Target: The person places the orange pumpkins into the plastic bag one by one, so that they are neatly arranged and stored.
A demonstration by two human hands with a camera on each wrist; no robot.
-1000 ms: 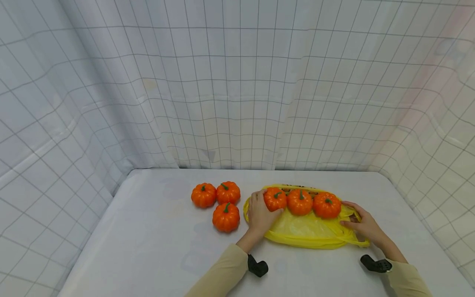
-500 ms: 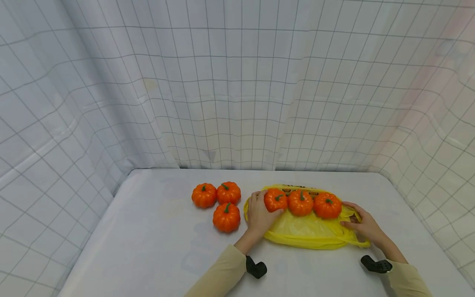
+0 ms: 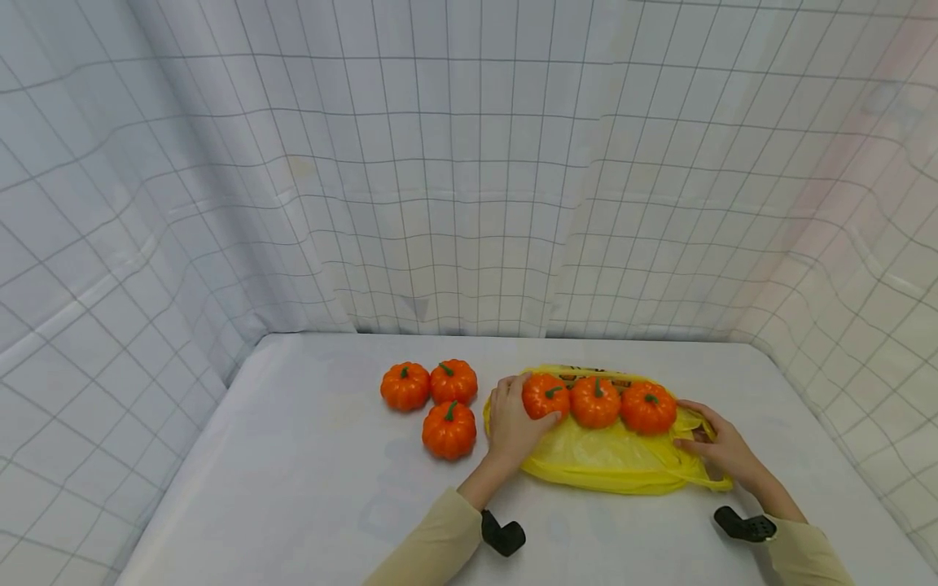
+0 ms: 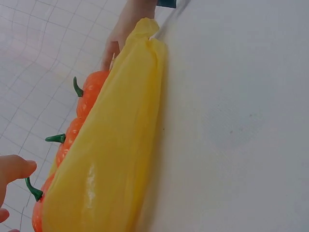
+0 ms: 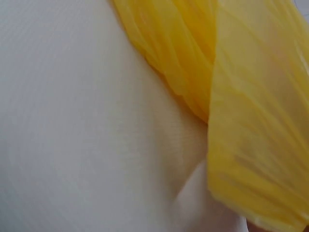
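In the head view, three orange toy pumpkins with green stems stand in a row on a yellow plastic bag lying on the white table. My left hand [image 3: 511,419] cups the leftmost pumpkin [image 3: 545,395], fingers at its far side and thumb at its near side. In the left wrist view the thumb [image 4: 18,168] shows beside that pumpkin's stem. The middle pumpkin [image 3: 595,402] and the right pumpkin [image 3: 648,408] sit close beside it. My right hand [image 3: 724,449] rests spread at the right end of the bag [image 3: 608,460], fingertips by the right pumpkin.
Three more pumpkins stand clustered on the table left of the bag, the nearest pumpkin [image 3: 449,430] in front. A white gridded curtain [image 3: 454,203] encloses the table [image 3: 308,488] at the back and sides. Black wrist devices sit on both forearms.
The left forearm has shifted very slightly left. Hands, bag and pumpkins otherwise keep the same places.
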